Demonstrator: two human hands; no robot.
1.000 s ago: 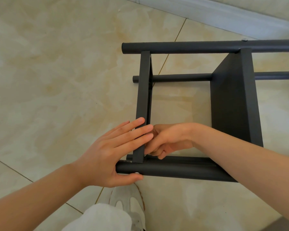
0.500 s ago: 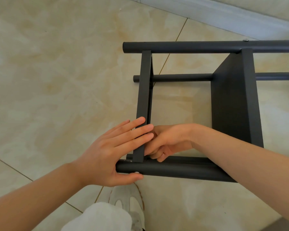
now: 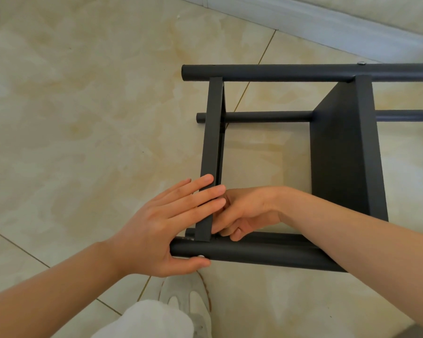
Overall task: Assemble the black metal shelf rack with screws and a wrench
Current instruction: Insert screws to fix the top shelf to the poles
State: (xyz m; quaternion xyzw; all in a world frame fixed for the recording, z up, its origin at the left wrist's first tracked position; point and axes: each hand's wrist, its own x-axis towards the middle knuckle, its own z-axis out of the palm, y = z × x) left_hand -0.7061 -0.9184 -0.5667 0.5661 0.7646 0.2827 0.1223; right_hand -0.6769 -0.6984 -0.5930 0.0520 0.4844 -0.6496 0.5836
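Risk: your flat, open left hand (image 3: 156,230) only braces the end shelf panel (image 3: 211,152); right hand (image 3: 244,211) fingers curl hidden behind it, contents unclear; panel may slip off the near tube (image 3: 254,254).

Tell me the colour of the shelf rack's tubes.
Matte black, clearest in the head view on the near tube.

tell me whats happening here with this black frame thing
A person is putting together a black metal rack that lies on its side on the tiled floor. The left hand lies flat against the end shelf, its thumb under the near tube. The right hand reaches in behind that shelf at the corner joint, its fingers curled; what they hold is hidden. One screw head shows on the far tube. No wrench is in view.
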